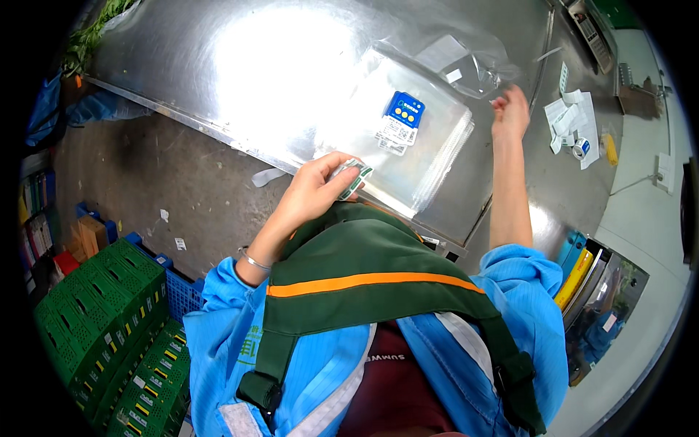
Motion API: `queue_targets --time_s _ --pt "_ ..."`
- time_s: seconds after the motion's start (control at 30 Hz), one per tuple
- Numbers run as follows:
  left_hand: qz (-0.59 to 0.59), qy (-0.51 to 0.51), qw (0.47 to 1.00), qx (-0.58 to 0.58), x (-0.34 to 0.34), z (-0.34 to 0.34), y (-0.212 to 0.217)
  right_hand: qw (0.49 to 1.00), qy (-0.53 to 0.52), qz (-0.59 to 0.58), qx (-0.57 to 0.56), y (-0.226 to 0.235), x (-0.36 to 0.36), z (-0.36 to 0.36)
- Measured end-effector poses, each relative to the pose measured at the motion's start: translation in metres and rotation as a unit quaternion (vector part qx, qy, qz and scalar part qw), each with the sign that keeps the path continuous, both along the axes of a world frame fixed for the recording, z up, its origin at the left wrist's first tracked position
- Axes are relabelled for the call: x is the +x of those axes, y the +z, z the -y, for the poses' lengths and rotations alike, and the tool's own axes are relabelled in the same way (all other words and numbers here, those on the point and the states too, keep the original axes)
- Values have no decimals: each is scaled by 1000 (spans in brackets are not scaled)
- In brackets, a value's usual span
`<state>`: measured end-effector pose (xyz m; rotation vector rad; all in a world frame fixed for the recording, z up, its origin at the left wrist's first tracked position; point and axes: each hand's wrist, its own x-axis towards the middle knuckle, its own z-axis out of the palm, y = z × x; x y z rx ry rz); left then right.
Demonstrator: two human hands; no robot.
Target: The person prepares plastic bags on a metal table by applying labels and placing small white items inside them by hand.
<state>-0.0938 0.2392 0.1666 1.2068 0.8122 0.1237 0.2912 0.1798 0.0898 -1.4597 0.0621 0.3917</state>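
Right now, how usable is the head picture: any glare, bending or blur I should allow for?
Head view: strong overhead glare whitens the steel table around the middle top and washes out the clear bags; fisheye bends the table's edge and darkens the rim; the left hand with its small packet is sharp, the right hand slightly soft.

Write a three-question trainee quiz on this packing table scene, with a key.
1. True or false: the left hand holds a small green-and-white packet.
2. The right hand reaches to: A) a clear plastic bag, B) the roll of tape, C) the green crates.
3. Fill in: the stack of clear bags carries a ____ label on top.

Key: 1 true; 2 A; 3 blue.
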Motion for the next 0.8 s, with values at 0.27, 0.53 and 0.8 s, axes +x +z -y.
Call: queue_targets --time_s 0.27,0.53,0.8 --pt "-37 -203 949 239 42 -14 3 730 635 161 -194 89 -169 35" --pt "-59 -98 979 170 44 -3 -11 913 326 -74 -232 -55 -108 30" --pt "72 42 994 -68 -9 4 2 661 569 415 -259 -35 -101 67"
